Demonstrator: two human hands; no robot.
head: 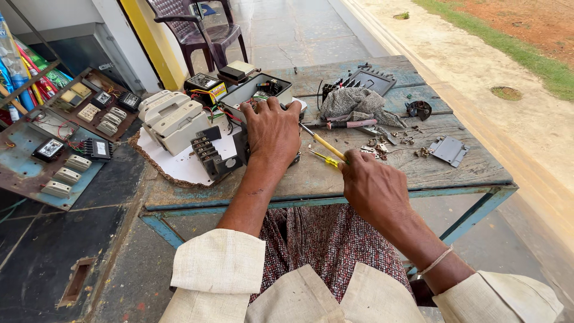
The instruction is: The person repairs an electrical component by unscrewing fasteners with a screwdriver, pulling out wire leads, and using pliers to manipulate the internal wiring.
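A person seated at a weathered blue-painted wooden table works on an open electrical unit, a grey box with wiring showing inside, which sits toward the table's far left part. The left hand lies palm-down over the near side of the unit, fingers spread and curled over its edge, covering what lies beneath. The right hand, near the table's front edge, is closed around the handle of a yellow screwdriver; the shaft runs up and left to meet the unit just beside the left hand's fingertips. A second, smaller yellow-handled screwdriver lies on the table between the two hands.

Left of the left hand, a black terminal block rests on a white sheet, with a pale cream meter housing behind it near the table's left edge. Behind the unit stands a dark meter with coloured wires. To the right of the unit, a crumpled grey cloth lies in front of a black finned cover at the far edge, and a pink-handled tool lies just below the cloth. Loose screws and small metal parts are scattered across the middle right, with a grey metal plate near the right edge and a small dark clamp beyond it.

On the floor to the left leans a rusted blue panel fitted with switches and fuses. A dark plastic chair stands beyond the table.
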